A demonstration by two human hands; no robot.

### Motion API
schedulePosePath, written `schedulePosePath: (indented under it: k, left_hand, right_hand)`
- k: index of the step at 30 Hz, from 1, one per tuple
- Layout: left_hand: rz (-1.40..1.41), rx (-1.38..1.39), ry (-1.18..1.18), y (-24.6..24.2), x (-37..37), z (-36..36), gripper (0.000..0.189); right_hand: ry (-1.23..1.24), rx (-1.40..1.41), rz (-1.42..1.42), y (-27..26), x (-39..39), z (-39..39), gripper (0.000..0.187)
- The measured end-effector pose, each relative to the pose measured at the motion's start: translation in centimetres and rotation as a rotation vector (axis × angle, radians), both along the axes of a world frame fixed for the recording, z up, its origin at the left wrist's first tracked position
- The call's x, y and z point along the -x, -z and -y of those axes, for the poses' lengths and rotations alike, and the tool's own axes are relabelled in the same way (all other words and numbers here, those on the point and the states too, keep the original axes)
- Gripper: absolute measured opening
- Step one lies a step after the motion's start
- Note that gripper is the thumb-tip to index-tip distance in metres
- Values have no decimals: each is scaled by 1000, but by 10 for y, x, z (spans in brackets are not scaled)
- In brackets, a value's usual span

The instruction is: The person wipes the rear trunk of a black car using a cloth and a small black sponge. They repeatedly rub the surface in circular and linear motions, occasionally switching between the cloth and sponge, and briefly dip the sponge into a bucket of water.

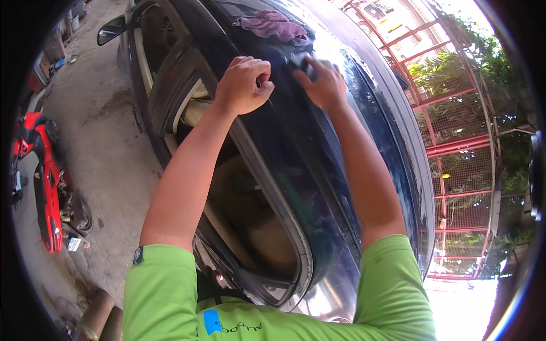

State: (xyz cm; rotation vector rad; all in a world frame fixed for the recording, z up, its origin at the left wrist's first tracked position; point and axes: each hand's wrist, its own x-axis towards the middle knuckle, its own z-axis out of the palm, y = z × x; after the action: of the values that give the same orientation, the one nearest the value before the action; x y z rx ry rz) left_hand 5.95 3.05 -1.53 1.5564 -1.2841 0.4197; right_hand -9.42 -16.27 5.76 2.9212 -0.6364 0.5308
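Note:
The roof of a dark blue car (281,140) stretches out before me, partly wet and shiny. My right hand (326,83) holds a small dark block (305,67) against the roof; motion blur hides what kind of block it is. My left hand (245,85) is loosely curled above the roof's edge over the side windows, its fingers bent and nothing visible in it. Beyond both hands a crumpled pink-purple cloth (275,27) lies on the roof.
Along the car's left side run window openings and a side mirror (111,30). A red motorcycle (51,183) stands on the concrete floor (106,170) at the left. Red metal framing with mesh (460,145) and plants are beyond the car at the right.

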Motion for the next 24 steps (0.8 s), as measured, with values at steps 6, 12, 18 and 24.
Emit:
schedulePosePath:
  k: [6,12,18,24]
  left_hand:
    - [-12,11,-21,0,4,0,15]
    - [-89,64,-30,3,8,3,15]
    - [-113,111,-7,9,2,3,15]
    - [-112,117,19,4,2,0,14]
  right_hand:
    - [-163,-30,24,-10,134,-61,64]
    - [-150,-138,-79,-38,310,-106,77]
    - [-226,1,32,0,34,-10,64]
    - [-76,-87,32,-6,14,-40,68]
